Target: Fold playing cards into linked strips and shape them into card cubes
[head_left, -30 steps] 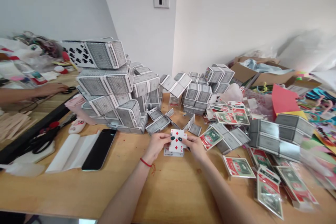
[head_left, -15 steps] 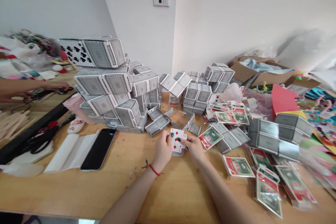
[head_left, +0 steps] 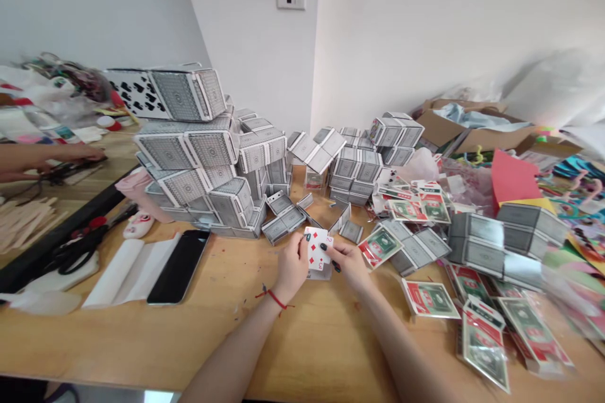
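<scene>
Moved nearer to the right hand [head_left: 350, 266] since one second ago, the left hand [head_left: 292, 266] is pinching the diamond card [head_left: 314, 252] by its left side — the right one is pinching the opposite side — over the wooden table [head_left: 326, 334].

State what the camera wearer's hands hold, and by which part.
At least one red-diamond playing card, pinched by its sides: left hand at the left edge, right hand at the right, thumbs on its face.
</scene>
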{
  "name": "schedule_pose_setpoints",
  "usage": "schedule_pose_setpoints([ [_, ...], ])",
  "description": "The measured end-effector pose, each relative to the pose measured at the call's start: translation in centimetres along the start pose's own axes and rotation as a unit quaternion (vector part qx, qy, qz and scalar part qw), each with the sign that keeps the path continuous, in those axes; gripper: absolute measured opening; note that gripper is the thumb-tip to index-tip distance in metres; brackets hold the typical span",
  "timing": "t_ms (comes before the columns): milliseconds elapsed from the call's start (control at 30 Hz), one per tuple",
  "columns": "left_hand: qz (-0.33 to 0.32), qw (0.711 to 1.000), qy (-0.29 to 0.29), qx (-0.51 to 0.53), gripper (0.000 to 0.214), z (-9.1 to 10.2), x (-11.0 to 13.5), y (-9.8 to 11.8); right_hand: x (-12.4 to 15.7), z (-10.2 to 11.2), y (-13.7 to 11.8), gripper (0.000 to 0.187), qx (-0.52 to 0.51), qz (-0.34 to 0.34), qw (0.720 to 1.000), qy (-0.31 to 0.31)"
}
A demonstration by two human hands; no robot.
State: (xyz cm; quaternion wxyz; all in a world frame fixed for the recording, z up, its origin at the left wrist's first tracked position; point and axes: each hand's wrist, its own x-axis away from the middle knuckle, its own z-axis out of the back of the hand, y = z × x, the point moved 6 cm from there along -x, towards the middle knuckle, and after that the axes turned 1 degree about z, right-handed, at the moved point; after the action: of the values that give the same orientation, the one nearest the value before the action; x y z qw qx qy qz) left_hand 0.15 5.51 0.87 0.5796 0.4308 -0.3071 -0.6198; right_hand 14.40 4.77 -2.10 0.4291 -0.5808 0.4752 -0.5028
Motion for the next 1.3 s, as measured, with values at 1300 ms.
schedule_pose_setpoints([
  [1300,-0.192,0.959,0.076,-0.196,0.019,0.6,0.8,1.2,0.6,-1.2,-1.5,0.028,0.142,0.089,0.984,-0.052],
])
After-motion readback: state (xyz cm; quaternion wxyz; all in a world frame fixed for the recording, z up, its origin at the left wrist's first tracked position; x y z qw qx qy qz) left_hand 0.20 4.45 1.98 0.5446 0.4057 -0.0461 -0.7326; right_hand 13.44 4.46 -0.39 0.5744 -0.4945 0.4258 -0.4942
